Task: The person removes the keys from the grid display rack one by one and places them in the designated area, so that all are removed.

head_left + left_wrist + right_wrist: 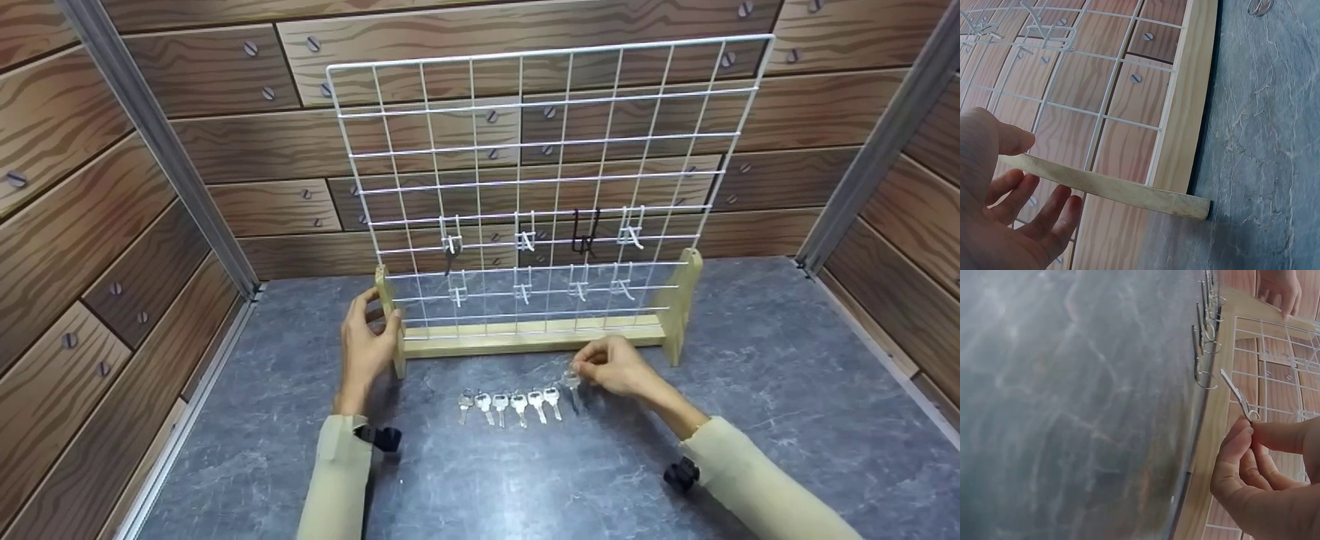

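Note:
My right hand (616, 366) pinches a silver key (1234, 389) by its bow end, where a small ring sits, between thumb and forefinger. The key's blade points away from the fingertips, just above the grey tabletop. Left of it, several more keys (519, 405) with rings lie in a row on the table. My left hand (366, 346) holds the left wooden upright (1106, 183) of a stand, thumb on one side and fingers on the other. A white wire grid (517, 142) rises from this stand. One dark key (450, 260) hangs from its upper left hook.
Two rows of hooks hang on the grid, mostly white ones (527, 238), plus a black hook (585, 234) in the upper row. A wooden base bar (525, 340) joins the uprights. Wood-patterned walls (247, 150) with metal corner posts (165, 150) enclose the table.

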`<state>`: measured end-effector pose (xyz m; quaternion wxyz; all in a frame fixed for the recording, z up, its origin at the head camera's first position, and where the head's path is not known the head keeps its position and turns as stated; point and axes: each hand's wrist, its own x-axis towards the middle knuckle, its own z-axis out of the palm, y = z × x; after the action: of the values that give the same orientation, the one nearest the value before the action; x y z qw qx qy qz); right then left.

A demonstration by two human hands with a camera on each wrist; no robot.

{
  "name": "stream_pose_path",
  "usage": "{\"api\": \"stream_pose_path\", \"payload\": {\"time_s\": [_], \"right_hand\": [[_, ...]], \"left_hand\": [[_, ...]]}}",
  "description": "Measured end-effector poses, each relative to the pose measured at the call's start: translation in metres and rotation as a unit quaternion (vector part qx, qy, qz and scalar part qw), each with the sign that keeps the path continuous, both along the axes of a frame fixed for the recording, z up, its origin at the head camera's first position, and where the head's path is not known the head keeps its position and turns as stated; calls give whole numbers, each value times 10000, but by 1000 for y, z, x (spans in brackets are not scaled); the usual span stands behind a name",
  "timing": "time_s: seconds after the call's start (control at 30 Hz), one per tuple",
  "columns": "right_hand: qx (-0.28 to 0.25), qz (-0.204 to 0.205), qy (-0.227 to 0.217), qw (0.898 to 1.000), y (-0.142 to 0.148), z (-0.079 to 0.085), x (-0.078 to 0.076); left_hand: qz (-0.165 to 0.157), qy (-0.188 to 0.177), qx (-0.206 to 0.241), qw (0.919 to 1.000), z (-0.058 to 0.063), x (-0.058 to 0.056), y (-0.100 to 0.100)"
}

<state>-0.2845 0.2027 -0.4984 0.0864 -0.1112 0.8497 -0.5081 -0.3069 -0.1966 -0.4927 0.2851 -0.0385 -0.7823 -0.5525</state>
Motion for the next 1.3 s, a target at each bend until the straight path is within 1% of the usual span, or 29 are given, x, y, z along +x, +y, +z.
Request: {"api": "stream_pose_path", "payload": {"time_s": [0.17, 0.27, 0.4, 0.5, 0.63, 0.7, 0.8, 0.93, 1.0, 1.1, 1.3], "right_hand": [[203, -129, -266, 9994, -1, -6, -2], [273, -89, -359, 9989, -1, -10, -2], [355, -23, -389, 9986, -4, -13, -3], [448, -101, -351, 9983, -7, -13, -4], [691, -215, -197, 9972, -9, -12, -5], [806, -168, -50, 9966, -10, -12, -5], [1022, -115, 254, 9944, -10, -12, -4], [1324, -83, 700, 9887, -9, -11, -2], [1391, -18, 855, 9866, -9, -11, -2], [1455, 60, 977, 9845, -9, -12, -1], [1580, 231, 1007, 9820, -8, -13, -1]], "left_hand": [[-24, -10, 8, 10000, 0, -1, 0], [-53, -21, 36, 10000, 0, -2, 0], [-69, 29, 35, 10000, 0, -3, 0], [-90, 53, 2, 9999, 1, -3, 0], [-73, 77, -53, 9999, 2, -4, 1], [-47, 76, -61, 9999, 3, -3, 1], [-31, 51, -62, 10000, 3, -3, 2], [-30, 19, -55, 10000, 2, -2, 3], [-31, 13, -45, 10000, 2, -2, 3], [-31, 39, -40, 10000, 1, -2, 2], [-3, 164, -75, 9998, -2, -3, 0]]}}
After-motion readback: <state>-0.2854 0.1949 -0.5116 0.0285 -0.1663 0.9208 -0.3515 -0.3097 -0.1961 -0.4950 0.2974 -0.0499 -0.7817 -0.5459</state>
